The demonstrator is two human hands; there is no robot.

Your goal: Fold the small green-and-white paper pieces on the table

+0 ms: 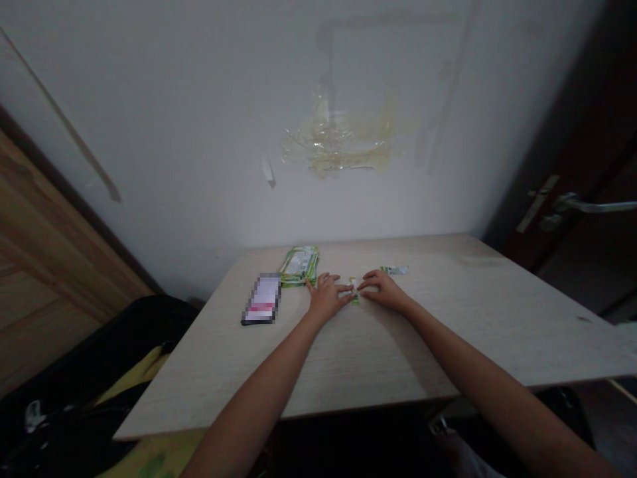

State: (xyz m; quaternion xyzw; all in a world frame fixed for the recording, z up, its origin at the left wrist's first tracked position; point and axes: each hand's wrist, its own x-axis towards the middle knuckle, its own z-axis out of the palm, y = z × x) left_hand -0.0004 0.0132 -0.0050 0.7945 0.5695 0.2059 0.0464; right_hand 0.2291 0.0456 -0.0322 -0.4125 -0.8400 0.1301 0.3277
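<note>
A small green-and-white wrapper strip (355, 300) lies on the table between my two hands. My left hand (328, 297) has its thumb and index finger closed at the strip's left edge, while its other fingers spread toward the packet stack. From the other side, my right hand (384, 291) brings its thumb and fingertips together at the right edge. The fingertips partly cover the strip, and its print is too small to read. A second green-and-white strip (397, 270) lies flat just beyond my right hand. Close to my left fingers sits a stack of green-and-white packets (300, 262).
A phone (263, 299) with a blurred, lit screen lies left of my left hand. The pale wooden table (448, 265) meets a white wall (209, 146) bearing old tape (338, 149). A door handle (592, 204) is at the right; dark bags (149, 318) stand at the left.
</note>
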